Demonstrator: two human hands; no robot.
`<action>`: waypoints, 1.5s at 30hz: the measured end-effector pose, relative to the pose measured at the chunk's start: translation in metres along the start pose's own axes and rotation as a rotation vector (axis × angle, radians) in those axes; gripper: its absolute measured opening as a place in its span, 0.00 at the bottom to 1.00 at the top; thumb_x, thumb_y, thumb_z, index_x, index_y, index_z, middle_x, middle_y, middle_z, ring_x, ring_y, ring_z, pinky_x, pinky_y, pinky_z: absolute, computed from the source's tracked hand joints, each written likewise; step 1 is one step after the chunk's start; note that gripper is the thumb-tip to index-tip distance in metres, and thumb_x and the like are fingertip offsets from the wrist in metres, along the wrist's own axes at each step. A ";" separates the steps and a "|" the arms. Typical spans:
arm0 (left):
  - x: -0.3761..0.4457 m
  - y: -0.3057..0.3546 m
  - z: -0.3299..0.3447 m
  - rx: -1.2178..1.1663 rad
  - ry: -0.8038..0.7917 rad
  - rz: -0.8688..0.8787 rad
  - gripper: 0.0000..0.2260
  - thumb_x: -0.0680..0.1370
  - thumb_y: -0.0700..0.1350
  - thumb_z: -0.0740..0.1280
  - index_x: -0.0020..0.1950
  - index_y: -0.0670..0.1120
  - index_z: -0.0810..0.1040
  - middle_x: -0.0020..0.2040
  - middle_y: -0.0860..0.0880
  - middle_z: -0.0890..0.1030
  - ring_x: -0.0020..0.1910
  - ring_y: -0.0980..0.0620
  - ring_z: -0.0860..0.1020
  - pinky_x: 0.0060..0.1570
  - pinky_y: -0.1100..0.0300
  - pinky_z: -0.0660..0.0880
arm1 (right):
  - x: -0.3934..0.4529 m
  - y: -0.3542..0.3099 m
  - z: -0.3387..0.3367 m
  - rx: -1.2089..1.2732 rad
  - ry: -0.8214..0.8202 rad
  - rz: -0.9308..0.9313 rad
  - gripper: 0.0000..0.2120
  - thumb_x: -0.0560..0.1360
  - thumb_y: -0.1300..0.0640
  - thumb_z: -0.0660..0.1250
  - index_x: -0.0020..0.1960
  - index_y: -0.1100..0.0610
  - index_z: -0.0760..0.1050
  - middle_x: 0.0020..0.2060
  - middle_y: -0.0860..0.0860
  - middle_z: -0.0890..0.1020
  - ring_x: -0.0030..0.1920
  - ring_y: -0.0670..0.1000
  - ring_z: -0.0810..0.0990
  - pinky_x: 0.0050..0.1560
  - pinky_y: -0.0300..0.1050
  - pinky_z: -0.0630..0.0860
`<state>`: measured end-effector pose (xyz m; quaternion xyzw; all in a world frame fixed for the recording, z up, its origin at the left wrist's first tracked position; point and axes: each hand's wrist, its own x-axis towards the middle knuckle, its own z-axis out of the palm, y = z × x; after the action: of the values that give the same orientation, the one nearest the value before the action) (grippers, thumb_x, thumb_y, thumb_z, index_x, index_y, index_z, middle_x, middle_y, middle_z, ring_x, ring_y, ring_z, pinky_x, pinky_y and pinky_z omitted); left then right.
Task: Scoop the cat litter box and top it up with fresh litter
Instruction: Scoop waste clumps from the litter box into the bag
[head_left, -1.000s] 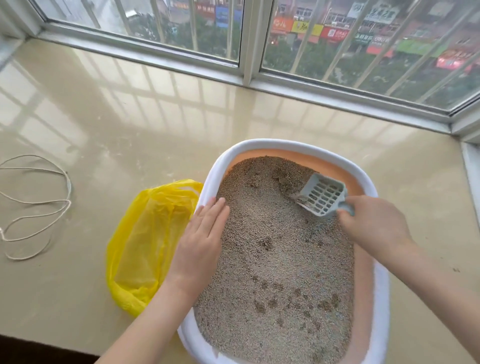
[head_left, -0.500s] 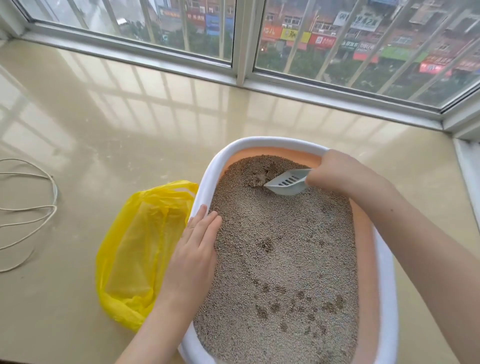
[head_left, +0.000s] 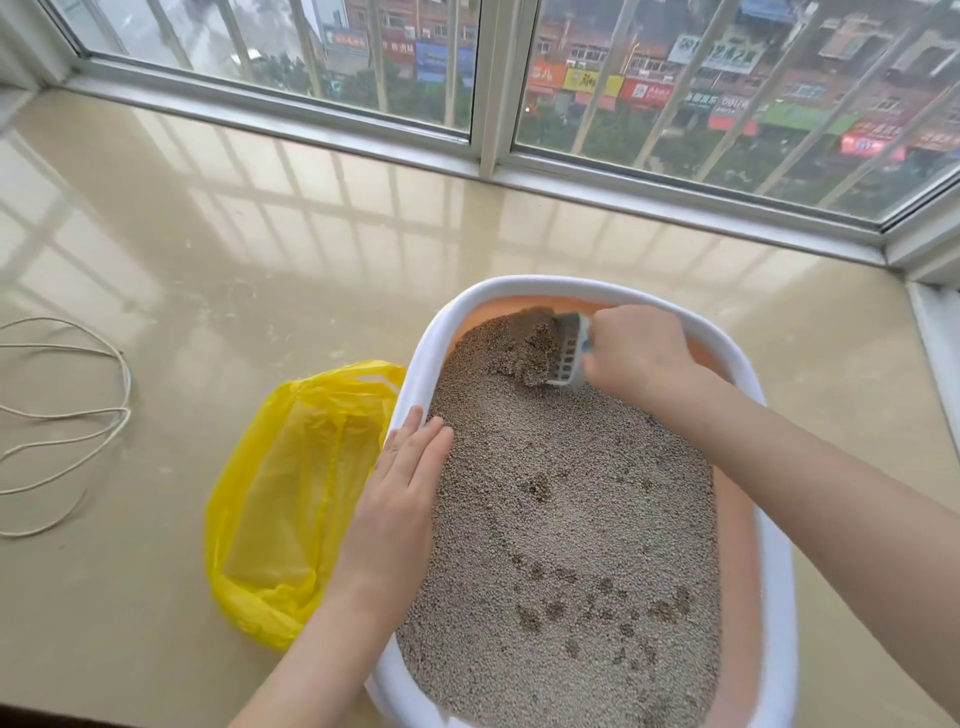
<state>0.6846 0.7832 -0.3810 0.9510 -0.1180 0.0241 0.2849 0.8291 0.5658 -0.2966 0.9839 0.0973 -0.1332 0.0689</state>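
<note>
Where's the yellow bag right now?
In the head view, the yellow bag lies on the floor against the left side of the litter box, just beside the left hand.

This was a home, on an enclosed upper-floor balcony: a glossy beige tiled floor (head_left: 260, 249) ran up to barred sliding windows (head_left: 488, 78) overlooking shopfront signs (head_left: 644, 93) far below (street level), and a cat litter box (head_left: 753, 379) sat there.
</note>
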 end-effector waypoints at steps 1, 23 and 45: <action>0.000 0.000 0.000 0.002 -0.003 0.002 0.31 0.68 0.22 0.64 0.69 0.38 0.71 0.69 0.44 0.72 0.74 0.45 0.63 0.72 0.50 0.59 | -0.004 -0.005 0.001 -0.054 0.025 -0.074 0.10 0.75 0.50 0.63 0.49 0.55 0.77 0.34 0.49 0.77 0.37 0.55 0.76 0.36 0.43 0.72; -0.015 0.005 -0.015 -0.047 0.017 0.102 0.16 0.74 0.37 0.61 0.60 0.40 0.77 0.62 0.45 0.77 0.70 0.44 0.69 0.74 0.51 0.57 | -0.098 -0.036 0.028 -0.048 -0.128 -0.268 0.17 0.77 0.63 0.58 0.63 0.51 0.73 0.32 0.46 0.70 0.34 0.51 0.72 0.30 0.42 0.66; -0.127 0.017 -0.022 0.114 -0.126 0.305 0.19 0.73 0.62 0.67 0.38 0.45 0.76 0.37 0.51 0.74 0.44 0.48 0.75 0.70 0.54 0.63 | -0.098 -0.057 0.020 0.747 -0.650 -0.201 0.08 0.76 0.51 0.67 0.44 0.55 0.81 0.35 0.49 0.83 0.26 0.45 0.67 0.26 0.35 0.63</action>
<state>0.5578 0.8080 -0.3676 0.9364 -0.2769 0.0141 0.2154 0.7195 0.6013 -0.2952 0.8349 0.1110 -0.4642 -0.2743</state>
